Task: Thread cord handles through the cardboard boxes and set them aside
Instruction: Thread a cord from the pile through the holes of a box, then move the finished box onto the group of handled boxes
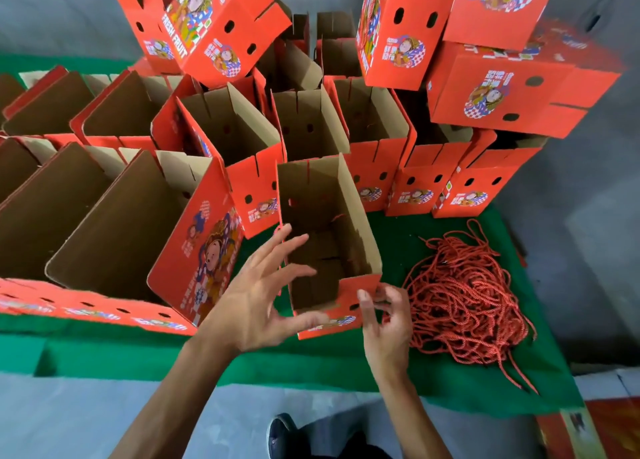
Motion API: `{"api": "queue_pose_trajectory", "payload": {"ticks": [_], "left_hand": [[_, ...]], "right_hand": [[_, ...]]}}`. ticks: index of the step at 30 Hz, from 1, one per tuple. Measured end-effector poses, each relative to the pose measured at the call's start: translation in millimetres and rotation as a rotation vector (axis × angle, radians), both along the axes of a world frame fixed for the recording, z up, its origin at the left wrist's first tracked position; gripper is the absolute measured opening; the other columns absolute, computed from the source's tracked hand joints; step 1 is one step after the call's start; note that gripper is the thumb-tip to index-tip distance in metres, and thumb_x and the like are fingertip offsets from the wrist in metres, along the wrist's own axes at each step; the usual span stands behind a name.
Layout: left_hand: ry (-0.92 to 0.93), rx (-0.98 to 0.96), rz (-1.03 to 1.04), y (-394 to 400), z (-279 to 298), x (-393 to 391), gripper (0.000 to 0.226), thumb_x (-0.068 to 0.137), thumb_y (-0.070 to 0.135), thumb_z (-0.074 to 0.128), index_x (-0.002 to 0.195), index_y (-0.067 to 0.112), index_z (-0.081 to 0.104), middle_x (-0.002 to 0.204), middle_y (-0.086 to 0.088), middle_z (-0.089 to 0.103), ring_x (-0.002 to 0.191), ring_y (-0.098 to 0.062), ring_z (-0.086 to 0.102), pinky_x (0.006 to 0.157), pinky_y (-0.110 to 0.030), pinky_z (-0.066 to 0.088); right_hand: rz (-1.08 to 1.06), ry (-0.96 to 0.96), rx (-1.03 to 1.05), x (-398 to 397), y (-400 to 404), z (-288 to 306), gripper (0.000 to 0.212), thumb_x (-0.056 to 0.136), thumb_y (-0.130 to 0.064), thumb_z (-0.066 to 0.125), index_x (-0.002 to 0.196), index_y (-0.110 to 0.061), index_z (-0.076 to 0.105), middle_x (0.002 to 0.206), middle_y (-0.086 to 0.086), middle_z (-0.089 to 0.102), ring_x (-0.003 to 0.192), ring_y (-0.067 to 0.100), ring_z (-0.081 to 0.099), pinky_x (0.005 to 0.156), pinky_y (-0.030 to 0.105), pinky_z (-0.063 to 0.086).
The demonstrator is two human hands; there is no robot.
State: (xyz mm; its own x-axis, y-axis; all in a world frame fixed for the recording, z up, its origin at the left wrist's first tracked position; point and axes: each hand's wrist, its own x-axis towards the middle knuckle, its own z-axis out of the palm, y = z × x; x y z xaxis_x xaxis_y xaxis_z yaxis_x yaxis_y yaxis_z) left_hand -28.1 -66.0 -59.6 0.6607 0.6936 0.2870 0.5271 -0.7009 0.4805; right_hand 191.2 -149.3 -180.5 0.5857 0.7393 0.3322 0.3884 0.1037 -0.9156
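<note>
We're mid-batch: left hand (263, 296) spread wide beside open box (329, 237), right hand (384, 316) pinching at its hole; cord pile (464, 299) large, many boxes apparently unthreaded.

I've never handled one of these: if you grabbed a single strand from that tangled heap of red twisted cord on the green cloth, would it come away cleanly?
Probably not. The heap of red twisted cord lies in loose, interlocked loops, so one strand would likely drag its neighbours along. It looks limp: loose ends trail flat over the green cloth. The thin strands suggest little weight.
</note>
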Motion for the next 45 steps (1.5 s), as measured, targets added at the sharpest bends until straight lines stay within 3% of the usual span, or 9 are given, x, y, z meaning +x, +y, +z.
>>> {"api": "queue_pose_trajectory", "payload": {"ticks": [5,8,11,15,18,24,32,39,45], "left_hand": [[-0.055,0.217,0.026,5.9,-11.6,29.7,0.028,0.098,0.042,0.065,0.085,0.017,0.070,0.143,-0.001,0.060,0.149,-0.016,0.037,0.121,-0.051,0.031],[-0.077,0.291,0.011,10.5,-13.5,52.7,0.028,0.098,0.036,0.065,0.079,0.015,0.067,0.128,0.001,0.068,0.139,-0.019,0.050,0.121,-0.055,0.027],[-0.079,0.372,0.004,12.1,-16.4,73.4,0.029,0.101,0.035,0.061,0.080,0.015,0.064,0.100,0.002,0.068,0.110,-0.020,0.061,0.124,-0.053,0.022],[-0.130,0.420,-0.076,15.1,-16.4,102.9,0.038,0.104,0.036,0.059,0.073,0.014,0.054,0.074,0.000,0.052,0.075,-0.022,0.048,0.114,-0.041,0.037],[-0.147,0.431,-0.150,16.2,-8.6,127.2,0.039,0.105,0.033,0.057,0.073,0.018,0.043,0.072,0.002,0.044,0.071,-0.022,0.040,0.086,-0.040,0.043],[-0.174,0.474,-0.237,11.9,22.3,176.6,0.035,0.103,0.020,0.059,0.071,0.016,0.046,0.068,-0.001,0.046,0.068,-0.026,0.045,0.069,-0.043,0.038],[-0.169,0.510,-0.211,8.9,87.7,223.5,0.036,0.089,0.009,0.068,0.063,0.018,0.045,0.057,0.000,0.051,0.060,-0.028,0.050,0.065,-0.040,0.037],[-0.114,0.700,-0.244,-2.3,160.8,253.2,0.028,0.083,0.015,0.060,0.060,0.020,0.045,0.055,-0.001,0.053,0.057,-0.026,0.047,0.067,-0.036,0.034],[-0.112,0.899,-0.256,4.9,214.6,259.3,0.023,0.086,0.015,0.062,0.064,0.016,0.056,0.058,-0.001,0.057,0.063,-0.027,0.053,0.071,-0.038,0.045]], "right_hand": [[-0.045,-0.192,0.038,0.5,-10.8,-7.9,0.023,0.099,-0.032,0.071,0.088,-0.016,0.057,0.091,-0.010,0.055,0.082,0.011,0.058,0.071,0.028,0.050],[0.103,-0.274,0.023,-6.4,-19.2,-17.7,0.011,0.098,-0.021,0.072,0.104,-0.011,0.071,0.113,-0.008,0.061,0.096,0.012,0.064,0.080,0.028,0.055],[0.152,-0.239,-0.009,-7.5,-29.6,-22.7,0.023,0.100,-0.024,0.069,0.123,-0.022,0.071,0.130,-0.004,0.053,0.108,0.016,0.068,0.082,0.032,0.060],[0.141,-0.337,-0.066,13.8,-42.7,-28.2,0.031,0.105,-0.028,0.057,0.135,-0.031,0.065,0.153,-0.004,0.041,0.124,0.015,0.061,0.090,0.029,0.059],[0.195,-0.419,-0.113,39.8,-49.2,-27.7,0.042,0.104,-0.022,0.059,0.144,-0.033,0.057,0.165,0.002,0.029,0.134,0.011,0.054,0.090,0.033,0.060],[0.324,-0.526,-0.148,81.0,-53.9,-4.5,0.038,0.105,-0.024,0.057,0.142,-0.030,0.057,0.166,0.002,0.030,0.139,0.015,0.050,0.097,0.040,0.055],[0.404,-0.508,-0.037,79.5,-62.1,27.9,0.043,0.105,-0.018,0.053,0.147,-0.027,0.055,0.167,0.004,0.027,0.134,0.016,0.055,0.104,0.032,0.051],[0.406,-0.445,0.184,81.1,-30.2,78.7,0.064,0.099,-0.014,0.065,0.157,-0.020,0.038,0.166,0.018,0.023,0.146,0.031,0.043,0.110,0.048,0.047],[0.369,-0.467,0.267,85.3,26.7,133.3,0.062,0.097,-0.027,0.069,0.154,-0.030,0.044,0.163,0.005,0.029,0.148,0.011,0.038,0.116,0.018,0.034]]}}
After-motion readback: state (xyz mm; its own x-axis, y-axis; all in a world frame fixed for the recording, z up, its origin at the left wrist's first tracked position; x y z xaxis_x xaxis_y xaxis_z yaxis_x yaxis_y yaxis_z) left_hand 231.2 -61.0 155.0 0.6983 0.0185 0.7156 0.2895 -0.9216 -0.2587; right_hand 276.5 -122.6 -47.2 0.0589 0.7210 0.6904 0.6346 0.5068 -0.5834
